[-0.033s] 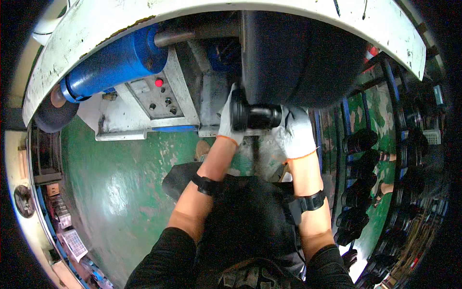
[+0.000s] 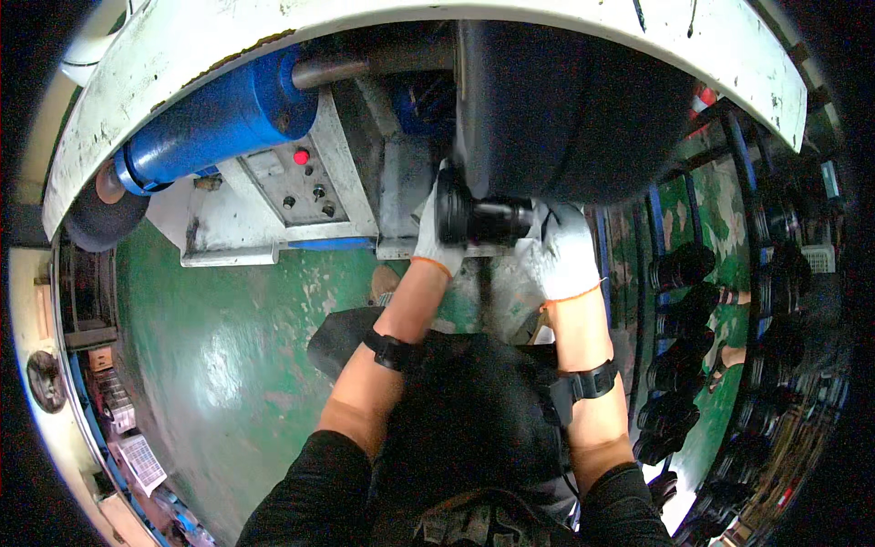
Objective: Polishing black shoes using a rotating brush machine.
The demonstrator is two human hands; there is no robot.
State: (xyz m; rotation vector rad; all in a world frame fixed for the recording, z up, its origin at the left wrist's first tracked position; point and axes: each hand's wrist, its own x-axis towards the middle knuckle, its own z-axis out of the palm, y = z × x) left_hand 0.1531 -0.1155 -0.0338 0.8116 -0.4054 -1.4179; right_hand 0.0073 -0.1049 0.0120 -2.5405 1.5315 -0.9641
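Note:
Between my hands is a glossy black piece of footwear (image 2: 497,221), apparently a shoe, held crosswise just below the large dark roller (image 2: 565,109) of a machine. Motion blurs its surface, and I cannot tell whether it touches the roller. My left hand (image 2: 437,223), in a white glove with an orange cuff edge, grips its wider left end; most of those fingers are hidden behind it. At the other end, my right hand (image 2: 563,253) is closed round it in a matching glove with dark smudges.
A white curved hood (image 2: 437,11) arches overhead. To the left are a blue cylindrical housing (image 2: 214,114), a dark round wheel (image 2: 108,217) and a control panel (image 2: 296,187) with a red button. On the right, racks (image 2: 743,182) carry several black shoes (image 2: 679,267). The green floor (image 2: 210,337) is worn.

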